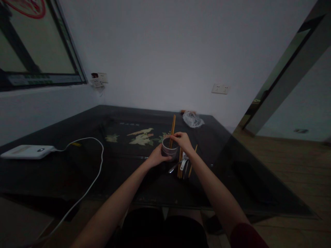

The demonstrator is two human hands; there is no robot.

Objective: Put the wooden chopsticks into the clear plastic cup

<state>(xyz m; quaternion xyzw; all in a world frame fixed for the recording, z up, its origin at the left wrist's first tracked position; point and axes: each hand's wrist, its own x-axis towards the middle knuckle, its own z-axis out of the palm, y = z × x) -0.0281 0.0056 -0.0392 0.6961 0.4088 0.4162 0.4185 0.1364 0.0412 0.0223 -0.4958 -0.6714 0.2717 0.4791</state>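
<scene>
- The left hand (156, 158) is curled around the near left side of a small round cup (170, 150), closed on its wall and holding it on the tabletop (116, 179).
- The right hand (184, 140) comes in from the right, just over the cup's rim. Its fingertips are pinched together on the upright chopsticks (172, 125), low down where they enter the cup.
- The cup sits straight ahead of the person, between the two hands. The left hand is at its side and the right hand at its top.
- The upright chopsticks stand in the cup, long axis nearly vertical, tips leaning slightly away toward the wall.
- Just right of the cup and under the right wrist lie loose chopsticks (179, 167) and a couple of spoons (174, 167). They run roughly toward and away from the person, and the right hand is the nearer one.
- Off to the left, well apart, a white power bank (26, 151) trails a white cable (98, 162) over the near edge.
- At the far edge lies a crumpled plastic bag (192, 120), with a wall socket (220, 89) above it.
</scene>
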